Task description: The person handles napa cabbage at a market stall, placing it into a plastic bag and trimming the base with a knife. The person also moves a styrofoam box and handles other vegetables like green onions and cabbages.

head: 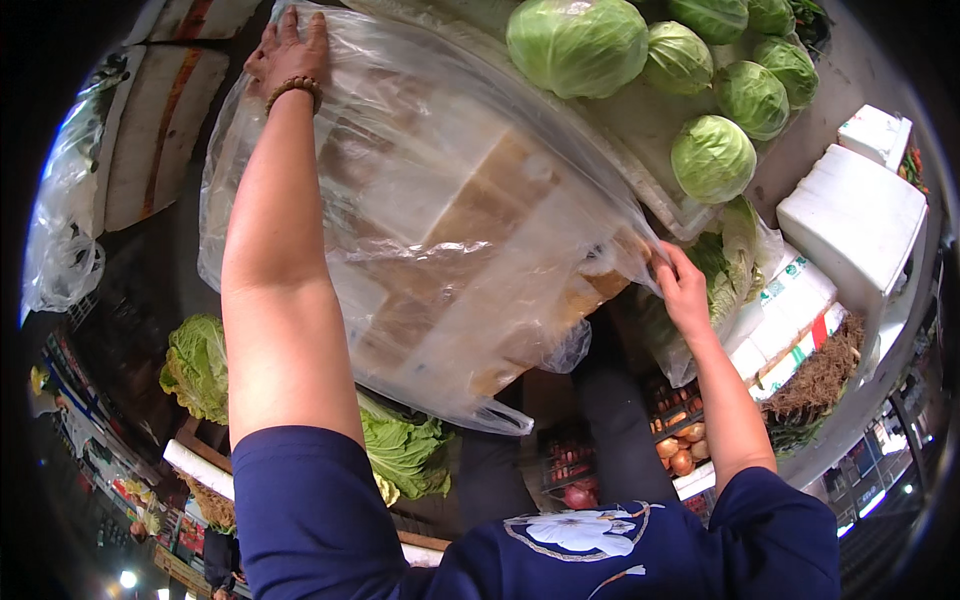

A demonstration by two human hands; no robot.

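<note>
A large clear plastic bag (405, 247) is spread in front of me, with a pale box-like surface crossed by broad brown bands showing through it. My left hand (291, 60) rests on the bag's far left end, fingers slightly apart, a beaded bracelet at the wrist. At the near right, my right hand (681, 289) pinches the bag's edge between thumb and fingers, stretching the film into a point. One handle-like corner of the bag (510, 421) hangs loose near my legs.
Several green cabbages (577, 49) sit on a pale foam board beyond the bag. White foam boxes (851, 214) stand at right; others (154, 139) are at left. Leafy napa cabbage (405, 450) lies near my legs. Onions (682, 450) fill a crate at lower right.
</note>
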